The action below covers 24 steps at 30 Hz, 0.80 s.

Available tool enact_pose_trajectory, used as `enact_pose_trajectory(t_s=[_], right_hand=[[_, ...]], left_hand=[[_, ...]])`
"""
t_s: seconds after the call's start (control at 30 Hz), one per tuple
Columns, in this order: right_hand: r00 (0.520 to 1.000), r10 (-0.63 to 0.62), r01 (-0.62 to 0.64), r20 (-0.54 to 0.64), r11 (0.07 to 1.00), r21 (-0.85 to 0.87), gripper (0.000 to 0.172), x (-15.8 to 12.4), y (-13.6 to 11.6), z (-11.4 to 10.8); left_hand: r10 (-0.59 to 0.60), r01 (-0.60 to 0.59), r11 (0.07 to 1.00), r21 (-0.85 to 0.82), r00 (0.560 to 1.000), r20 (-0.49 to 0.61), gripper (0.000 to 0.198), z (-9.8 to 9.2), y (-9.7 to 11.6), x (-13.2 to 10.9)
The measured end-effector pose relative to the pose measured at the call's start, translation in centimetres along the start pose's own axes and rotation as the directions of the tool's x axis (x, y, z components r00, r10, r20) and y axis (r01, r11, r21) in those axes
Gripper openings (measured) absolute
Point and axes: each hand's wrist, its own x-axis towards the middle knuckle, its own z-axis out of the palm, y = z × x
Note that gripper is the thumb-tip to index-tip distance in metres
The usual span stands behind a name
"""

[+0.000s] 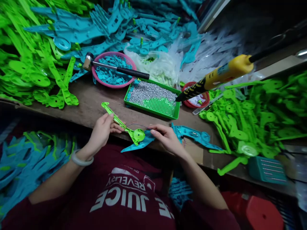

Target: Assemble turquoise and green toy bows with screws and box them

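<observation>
My left hand is closed on a long bright green plastic part with a round disc at its near end, holding it over the front edge of the wooden bench. My right hand presses its fingers on a teal plastic part that lies across the bench edge and continues to the right under the hand. The green part's disc rests on the teal part. A thin wire arcs between the two hands.
A green tray of small silver screws sits behind the hands. A pink bowl of teal pieces has a hammer across it. A yellow powered screwdriver hangs at the right. Heaps of green and teal parts surround the bench.
</observation>
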Motion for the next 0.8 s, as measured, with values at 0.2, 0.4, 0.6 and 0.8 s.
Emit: enact_pose_trajectory(t_s=[0.2,0.4,0.6,0.8], right_hand=[[0.997,-0.083,0.082,-0.007,0.996,-0.036,0.039,0.3,1.4,0.8],[0.996,-0.064,0.063,-0.056,0.998,-0.021,0.039,0.5,1.3,0.8],[0.997,0.029,-0.030,0.066,0.999,0.013,0.053,2.3,-2.3,1.3],[0.977,-0.079,0.186,0.196,0.760,-0.622,0.023,5.4,-4.9,3.0]], left_hand=[[-0.051,0.049,0.996,0.069,0.998,0.035,0.019,-0.7,0.2,2.2],[0.119,-0.120,0.976,0.179,0.993,0.019,0.012,-0.9,0.7,2.3],[0.694,-0.686,0.355,0.635,0.649,0.313,0.044,0.0,-4.8,-4.9],[0.701,-0.811,0.071,0.581,0.455,0.549,0.026,0.2,-5.7,-4.9]])
